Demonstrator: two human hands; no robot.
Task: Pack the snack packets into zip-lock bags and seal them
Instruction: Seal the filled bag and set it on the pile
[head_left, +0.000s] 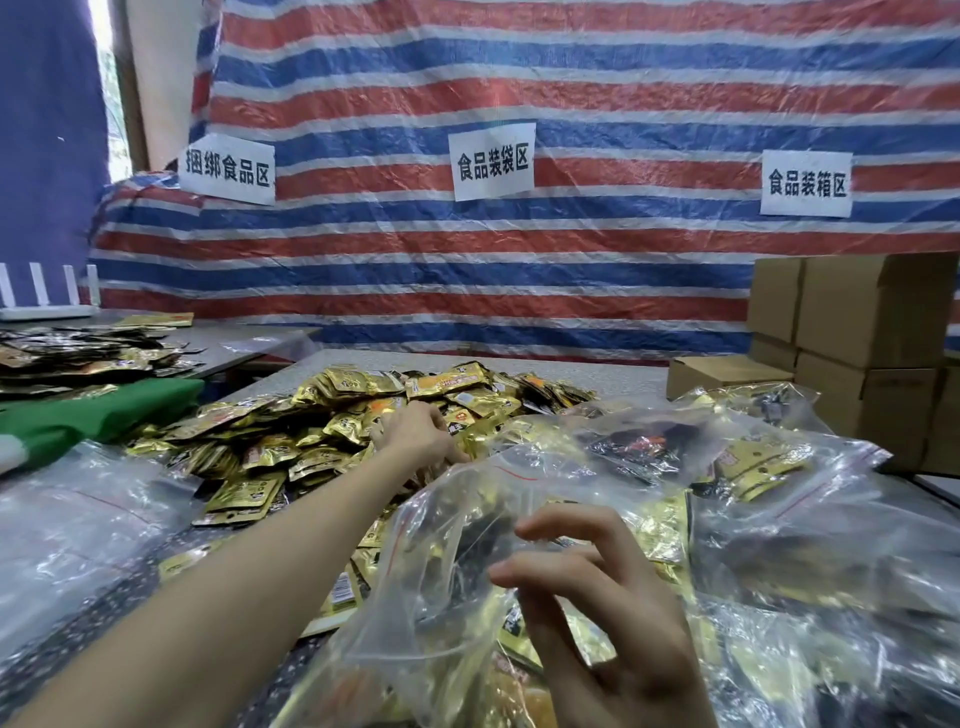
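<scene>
While packets (291, 447) hide left hand (415, 436) grip, right hand (597, 613) slack on bag (441, 561), boxes (872, 312) behind

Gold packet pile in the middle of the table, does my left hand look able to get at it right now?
Most likely yes. The left hand rests on the gold packet pile with nothing covering it, and the zip-lock bag sits to its right, off the arm's line.

Around the packet heap (332, 431) on the table (571, 371)
Just right and in front, zip-lock bags (753, 467); behind right, stacked cardboard boxes (872, 312); far left, second table (249, 338) bearing more packets (78, 348); behind, tarp (571, 260) with signs (492, 165).
</scene>
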